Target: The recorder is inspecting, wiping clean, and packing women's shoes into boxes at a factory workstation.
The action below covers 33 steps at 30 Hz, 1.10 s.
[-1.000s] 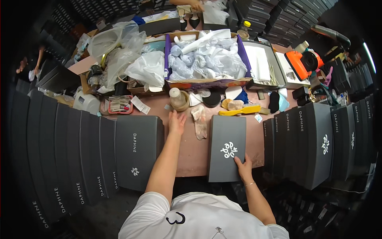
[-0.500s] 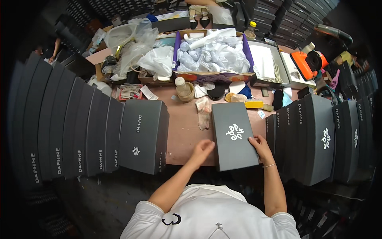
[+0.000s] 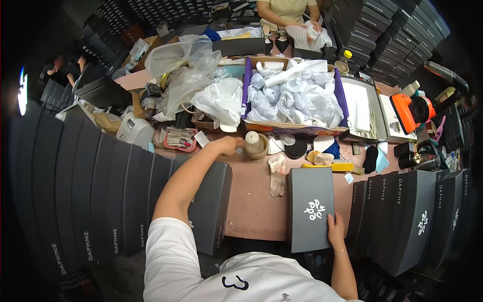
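Note:
A dark grey lidded shoebox [image 3: 307, 189] with a white emblem lies in front of me, slightly right of the middle. My right hand [image 3: 337, 231] grips its right side near the front, thumb on the lid's edge. My left hand [image 3: 230, 146] reaches across the table with loosely bent fingers and nothing visible in it. Close to those fingertips stands a brownish jar [image 3: 257, 152] with a white-capped bottle [image 3: 252, 139] in it. A stained cloth [image 3: 277, 176] lies between the jar and the shoebox.
Rows of dark shoeboxes flank me at left [image 3: 110, 196] and right [image 3: 402, 216]. Behind the jar is a purple-sided carton [image 3: 245, 93] of crumpled white paper. A yellow-handled brush [image 3: 342, 166] lies beyond my shoebox. A co-worker [image 3: 287, 12] handles white wrapping at the far side.
My left hand has left the shoebox's left side and stretched forward and left, toward the jar. My right hand stays on the shoebox. The view has shifted, showing more of the far side.

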### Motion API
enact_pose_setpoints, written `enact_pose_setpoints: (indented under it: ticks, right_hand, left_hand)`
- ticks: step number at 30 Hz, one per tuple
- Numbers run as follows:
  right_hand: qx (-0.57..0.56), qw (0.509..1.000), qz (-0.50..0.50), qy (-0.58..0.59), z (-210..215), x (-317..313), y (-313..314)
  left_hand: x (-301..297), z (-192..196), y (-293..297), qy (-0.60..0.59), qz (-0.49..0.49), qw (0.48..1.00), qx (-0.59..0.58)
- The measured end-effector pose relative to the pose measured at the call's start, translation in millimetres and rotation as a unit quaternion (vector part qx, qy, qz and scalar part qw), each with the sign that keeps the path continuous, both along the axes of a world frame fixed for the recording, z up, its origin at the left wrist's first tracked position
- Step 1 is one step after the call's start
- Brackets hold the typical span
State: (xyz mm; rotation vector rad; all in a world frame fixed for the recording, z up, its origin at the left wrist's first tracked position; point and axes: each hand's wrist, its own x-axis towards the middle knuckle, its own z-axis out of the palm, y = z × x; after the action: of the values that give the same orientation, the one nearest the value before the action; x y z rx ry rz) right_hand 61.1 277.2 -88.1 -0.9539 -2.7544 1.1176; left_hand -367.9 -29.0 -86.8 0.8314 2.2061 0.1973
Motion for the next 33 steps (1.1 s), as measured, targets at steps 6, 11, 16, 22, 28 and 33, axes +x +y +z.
enact_pose_setpoints:
  ticks: [6,11,16,22,28,33]
  right_hand:
    - [0.013,0.999,-0.029,-0.034,-3.7,2.2,-2.2]
    - [-0.015,0.996,-0.054,-0.072,6.4,-6.5,-6.7]
    - [-0.007,0.997,-0.050,-0.063,-0.7,-1.4,-7.1]
    - [-0.025,0.997,-0.052,-0.052,-3.4,-2.2,-5.9]
    - [-0.007,0.998,-0.036,-0.049,3.2,-4.4,-3.0]
    - [-0.009,0.998,-0.031,-0.048,0.4,-3.3,-1.5]
  left_hand:
    - [-25.6,-93.1,3.4,0.033,0.074,0.996,0.037]
    - [-21.2,-102.8,18.5,0.102,0.038,0.994,0.004]
    - [-19.4,-98.1,15.0,0.072,0.058,0.995,-0.039]
    - [-24.5,10.1,-12.3,-0.017,-0.070,0.985,-0.155]
    - [9.0,146.2,-48.3,-0.016,0.212,0.950,0.230]
    - [-19.8,137.6,31.0,0.233,0.040,0.939,0.249]
